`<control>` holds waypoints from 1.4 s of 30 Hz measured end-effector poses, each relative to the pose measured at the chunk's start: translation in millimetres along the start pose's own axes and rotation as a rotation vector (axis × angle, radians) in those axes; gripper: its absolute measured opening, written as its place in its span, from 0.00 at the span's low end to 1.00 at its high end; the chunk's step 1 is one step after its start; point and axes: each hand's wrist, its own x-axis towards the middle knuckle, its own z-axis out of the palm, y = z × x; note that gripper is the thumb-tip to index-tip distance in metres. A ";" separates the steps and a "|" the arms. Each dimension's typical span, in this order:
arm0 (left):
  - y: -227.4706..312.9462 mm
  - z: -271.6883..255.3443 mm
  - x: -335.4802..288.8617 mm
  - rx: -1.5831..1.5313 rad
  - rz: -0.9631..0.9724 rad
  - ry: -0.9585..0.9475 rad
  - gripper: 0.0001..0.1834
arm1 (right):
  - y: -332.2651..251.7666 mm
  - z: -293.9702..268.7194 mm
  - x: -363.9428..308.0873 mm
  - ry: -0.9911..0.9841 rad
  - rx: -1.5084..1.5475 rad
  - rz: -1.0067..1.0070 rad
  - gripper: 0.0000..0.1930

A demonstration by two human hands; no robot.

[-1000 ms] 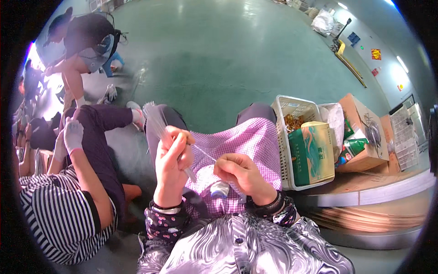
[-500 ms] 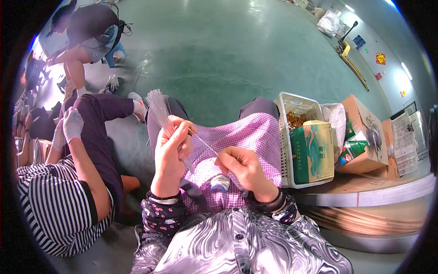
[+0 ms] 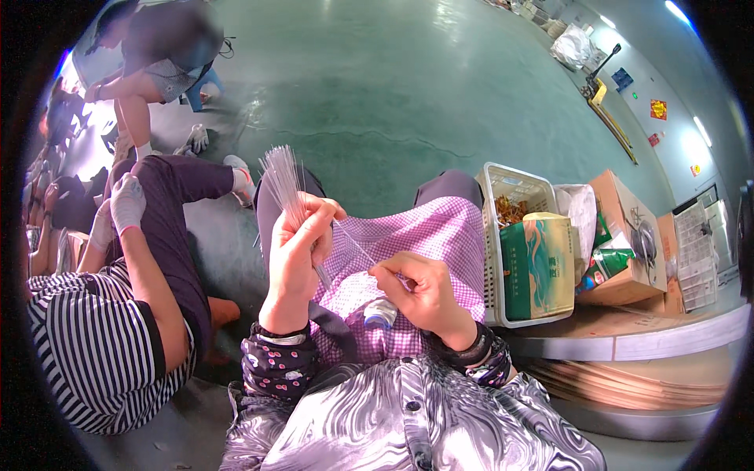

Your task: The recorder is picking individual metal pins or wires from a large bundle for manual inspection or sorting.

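Observation:
My left hand (image 3: 302, 243) is closed round a bundle of thin, stiff, pale strands (image 3: 280, 173). Their upper ends fan out above the fist, and their lower ends stick out beneath it. A single fine strand (image 3: 357, 245) runs from beside the left fingertips down to my right hand (image 3: 416, 286), whose thumb and forefinger pinch its end. Both hands are above a pink-and-white checked apron (image 3: 440, 224) spread over my lap. Below and between them, a small whitish object with a blue edge (image 3: 380, 314) lies on the apron; its kind is unclear.
At my right stand a cream plastic basket (image 3: 488, 259) holding a green-and-tan box (image 3: 538, 267), an open cardboard carton (image 3: 620, 228) and stacked cardboard (image 3: 628, 377). Close on my left sits a co-worker in a striped top (image 3: 102, 337) and gloves. Another person (image 3: 169, 47) sits farther off.
The bundle's fanned top has swung slightly right and stands more upright. My left forefinger reaches a little farther toward the right. The right hand keeps its pinch on the strand.

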 end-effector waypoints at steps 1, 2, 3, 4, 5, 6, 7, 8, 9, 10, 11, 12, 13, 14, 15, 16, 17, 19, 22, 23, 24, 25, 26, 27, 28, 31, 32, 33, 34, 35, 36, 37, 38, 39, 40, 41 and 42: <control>-0.1 -0.3 -0.3 -0.029 -0.012 -0.013 0.03 | 0.4 0.3 -0.6 -0.002 0.052 0.038 0.04; 0.1 -0.6 -0.5 -0.057 -0.024 -0.026 0.03 | 1.0 0.6 -1.5 -0.002 0.052 0.037 0.04; -0.5 -2.1 -0.4 -0.057 -0.024 -0.025 0.03 | 2.3 1.0 -2.7 -0.011 0.090 0.080 0.04; -1.6 -4.6 -0.1 -0.046 -0.034 -0.058 0.03 | 3.9 1.5 -3.4 -0.019 0.128 0.124 0.04; -2.5 -5.5 0.3 -0.036 -0.045 -0.092 0.03 | 5.8 2.2 -3.2 -0.018 0.128 0.124 0.04; -2.8 -5.0 0.5 -0.036 -0.046 -0.093 0.03 | 7.9 3.6 -2.3 0.029 0.009 -0.020 0.04; -3.2 -4.4 0.7 -0.017 -0.032 -0.087 0.03 | 9.8 4.2 -1.5 0.075 -0.111 -0.165 0.04; -3.5 -4.3 0.7 0.004 -0.018 -0.079 0.03 | 11.6 4.5 -0.8 0.075 -0.110 -0.164 0.04; -3.5 -4.5 0.4 0.004 -0.018 -0.079 0.03 | 13.2 4.8 -0.1 0.083 -0.143 -0.194 0.05; -3.4 -4.7 0.0 0.002 -0.017 -0.077 0.03 | 14.0 5.0 0.1 0.091 -0.175 -0.224 0.05; -3.2 -4.9 -0.2 -0.002 -0.014 -0.076 0.03 | 12.3 4.7 -0.9 0.090 -0.175 -0.224 0.05; -3.0 -4.8 -0.3 -0.003 -0.014 -0.075 0.03 | 9.2 3.9 -2.7 0.048 0.006 -0.059 0.05; -2.7 -4.5 -0.5 -0.024 -0.028 -0.069 0.03 | 7.7 3.4 -3.9 0.005 0.187 0.106 0.05; -2.4 -3.9 -0.6 -0.045 -0.042 -0.064 0.04 | 7.6 2.8 -4.3 0.005 0.187 0.106 0.05; -2.1 -3.8 -0.7 -0.045 -0.043 -0.064 0.04 | 7.6 2.2 -4.6 -0.027 0.252 0.154 0.06; -1.9 -3.7 -0.8 -0.053 -0.048 -0.072 0.04 | 7.6 1.8 -4.8 -0.059 0.316 0.202 0.06; -1.9 -3.7 -0.8 -0.060 -0.053 -0.079 0.04 | 8.8 1.6 -5.4 -0.059 0.316 0.202 0.06; -2.3 -3.2 -0.7 -0.068 -0.051 -0.095 0.04 | 12.1 1.5 -6.6 -0.090 0.398 0.232 0.07; -3.7 -3.5 -1.2 -0.081 -0.051 -0.102 0.04 | 10.1 3.3 -6.6 -0.072 0.483 0.249 0.06; -3.8 -3.5 -1.4 -0.087 -0.053 -0.095 0.04 | 11.0 2.4 -7.0 -0.072 0.484 0.249 0.06; -3.2 -3.8 -1.7 -0.086 -0.053 -0.095 0.04 | 13.0 0.6 -7.4 -0.124 0.432 0.261 0.07; -2.0 -4.3 -2.1 -0.078 -0.039 -0.113 0.03 | 14.8 -0.3 -7.5 -0.176 0.380 0.272 0.07; -1.5 -4.6 -2.4 -0.069 -0.025 -0.131 0.03 | 16.5 0.0 -6.1 -0.175 0.380 0.272 0.07; -2.7 -2.6 -3.0 -0.069 -0.026 -0.131 0.03 | 18.3 0.4 -3.6 -0.108 0.425 0.229 0.09; -5.1 1.7 -3.9 0.115 0.033 -0.188 0.02 | 19.6 0.3 -1.2 -0.040 0.470 0.187 0.11; -12.4 6.9 -11.8 0.203 -0.070 -0.302 0.02 | 17.6 -6.0 3.8 -0.195 0.344 0.233 0.14; -15.3 7.2 -12.0 0.247 -0.084 -0.318 0.03 | 14.1 -5.0 5.9 -0.189 0.345 0.234 0.14; -17.4 8.1 -11.7 0.292 -0.098 -0.334 0.03 | 9.1 -1.2 8.9 -0.148 0.314 0.176 0.13; -18.1 9.2 -11.8 0.294 -0.101 -0.339 0.03 | 6.3 1.7 11.3 -0.108 0.283 0.118 0.11; -18.4 9.8 -12.6 0.247 -0.089 -0.329 0.04 | 8.1 4.2 12.5 -0.106 0.283 0.118 0.11; -18.2 10.9 -13.3 0.200 -0.077 -0.319 0.04 | 11.7 6.6 13.4 -0.057 0.206 -0.001 0.10; -18.1 14.1 -14.4 0.201 -0.077 -0.320 0.04 | 13.9 7.6 14.1 -0.009 0.129 -0.120 0.09; -16.9 19.2 -15.7 0.211 -0.084 -0.253 0.05 | 15.4 4.5 13.8 -0.008 0.129 -0.120 0.09; -14.5 22.4 -16.6 0.222 -0.090 -0.186 0.06 | 17.1 -1.5 12.4 -0.079 0.176 -0.029 0.09; -9.7 20.8 -16.7 0.222 -0.090 -0.186 0.06 | 18.2 -4.5 12.2 -0.149 0.222 0.062 0.11; -3.7 17.9 -16.6 0.192 -0.177 -0.190 0.07 | 17.7 -4.8 13.0 -0.148 0.222 0.062 0.11; -0.7 16.2 -16.5 0.162 -0.264 -0.194 0.09 | 16.5 -4.6 14.2 -0.088 0.310 0.063 0.12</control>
